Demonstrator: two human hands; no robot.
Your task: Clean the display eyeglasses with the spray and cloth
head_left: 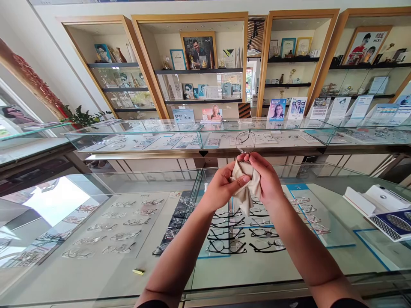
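Observation:
A pair of thin dark-rimmed eyeglasses [245,142] is held up in front of me above the glass counter, one lens standing clear over my fingers. My left hand [226,184] is closed, its thumb pressing a cream cleaning cloth [245,201] against the lower part of the glasses. Closed as well, my right hand [266,175] grips the glasses near the middle of the frame, with the cloth bunched against its palm. A loose end of the cloth hangs down between the hands. The other lens is mostly covered by cloth and fingers.
Rows of eyeglass frames [226,246] lie inside the glass display counter [167,278] under my arms. A white and blue box [382,207] sits on the right. One small yellow item [138,271] is at the left. Beyond runs another glass showcase [154,141].

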